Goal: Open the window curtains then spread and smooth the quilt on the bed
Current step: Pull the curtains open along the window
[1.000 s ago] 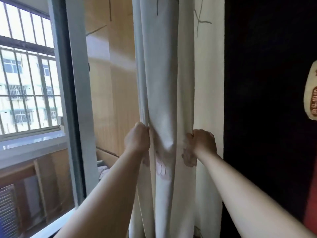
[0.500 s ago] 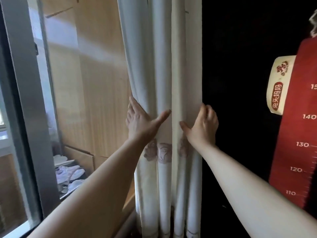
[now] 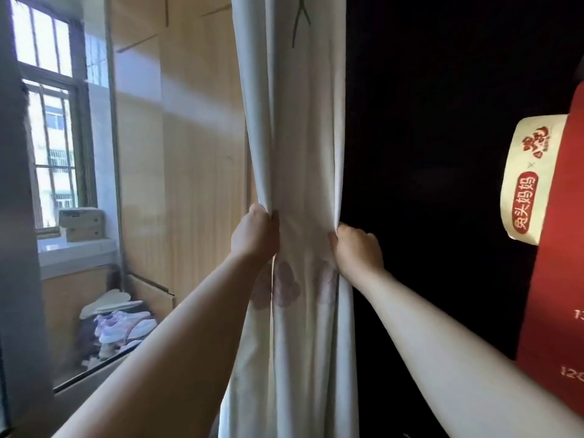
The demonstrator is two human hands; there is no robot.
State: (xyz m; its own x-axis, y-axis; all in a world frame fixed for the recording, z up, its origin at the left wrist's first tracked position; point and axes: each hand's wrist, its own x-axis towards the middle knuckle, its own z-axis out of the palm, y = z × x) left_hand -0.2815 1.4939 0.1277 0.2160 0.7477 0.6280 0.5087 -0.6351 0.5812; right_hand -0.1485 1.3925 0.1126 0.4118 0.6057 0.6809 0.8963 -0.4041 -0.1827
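step: bunching curtain [image 3: 303, 153], gathered at 12 o'clock beside window [image 3: 53, 128] at 9 | left hand [image 3: 254, 237] fisted on left folds | right hand [image 3: 358, 249] fisted on right edge | advice: compress folds evenly, keep pull gentle | quilt unseen

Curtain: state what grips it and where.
Both hands grip the gathered curtain at mid-height: left hand on its left edge, right hand on its right edge.

Window [image 3: 47, 121] daylight left, blackness right
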